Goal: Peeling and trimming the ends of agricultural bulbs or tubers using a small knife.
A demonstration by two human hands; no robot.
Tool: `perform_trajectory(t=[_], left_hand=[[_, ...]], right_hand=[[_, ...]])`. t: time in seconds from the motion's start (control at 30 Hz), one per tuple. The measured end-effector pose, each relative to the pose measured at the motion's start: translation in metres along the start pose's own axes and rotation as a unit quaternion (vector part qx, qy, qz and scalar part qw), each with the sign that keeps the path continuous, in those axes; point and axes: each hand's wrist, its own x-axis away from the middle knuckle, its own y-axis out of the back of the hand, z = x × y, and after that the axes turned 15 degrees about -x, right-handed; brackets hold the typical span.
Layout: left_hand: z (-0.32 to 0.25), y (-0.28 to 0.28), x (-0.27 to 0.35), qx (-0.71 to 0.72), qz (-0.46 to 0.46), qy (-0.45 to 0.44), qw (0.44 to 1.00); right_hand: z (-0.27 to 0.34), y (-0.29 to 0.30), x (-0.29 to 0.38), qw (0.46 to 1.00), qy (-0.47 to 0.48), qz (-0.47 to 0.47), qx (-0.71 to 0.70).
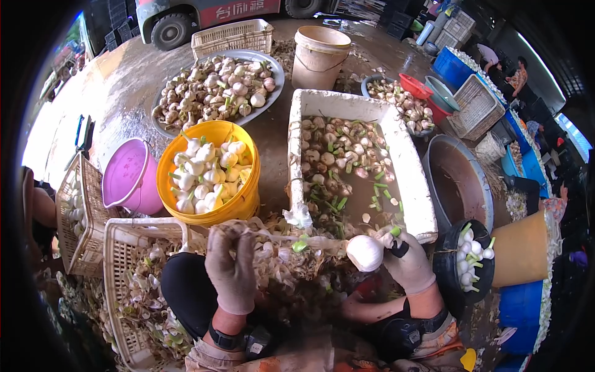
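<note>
My right hand (409, 262), in a pale work glove with a black band around one finger, grips a white peeled garlic bulb (365, 253) by its cut green stem. From the bulb a thin strip of garlic skin (307, 242) stretches across to my left hand (232, 269), also gloved, whose fingers pinch its far end. Just beyond the bulb stands a white foam box (413, 186) with muddy water and unpeeled garlic (341, 151) in it. A yellow bucket (207, 217) of peeled bulbs is beyond my left hand. Loose garlic skins (283, 265) lie heaped beneath both hands.
To the right is a black bucket (444, 279) with peeled bulbs; a grey tub (485, 204) stands behind it. A pink bucket (130, 174) and plastic crates (111, 260) are on the left. Farther off are a basin (279, 83) of unpeeled garlic, a vehicle (209, 14) and people (517, 79).
</note>
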Motion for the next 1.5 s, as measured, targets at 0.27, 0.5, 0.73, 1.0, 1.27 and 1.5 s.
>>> perform_trajectory(t=[0.27,0.5,0.73,1.0,1.27,1.5], left_hand=[[-0.026,0.014,-0.003,0.083,0.578,-0.086,0.808],[-0.03,-0.03,0.016,0.118,0.311,-0.189,0.924],[-0.021,-0.01,0.029,-0.016,0.408,-0.134,0.903],[-0.01,-0.014,0.016,0.015,0.389,-0.029,0.921],[-0.014,-0.027,0.009,-0.061,0.407,-0.111,0.905],[0.003,-0.036,0.002,-0.134,0.405,-0.053,0.903]], right_hand=[[0.014,0.01,0.0,0.995,-0.046,0.037,-0.085],[0.024,0.005,0.0,0.98,-0.093,0.132,-0.12],[0.033,0.026,0.013,0.996,-0.062,0.058,-0.041],[0.092,0.119,0.049,0.894,-0.212,-0.275,0.283],[-0.118,0.04,-0.156,0.896,-0.15,0.074,0.411],[-0.258,0.012,-0.242,0.809,-0.272,0.137,0.503]])
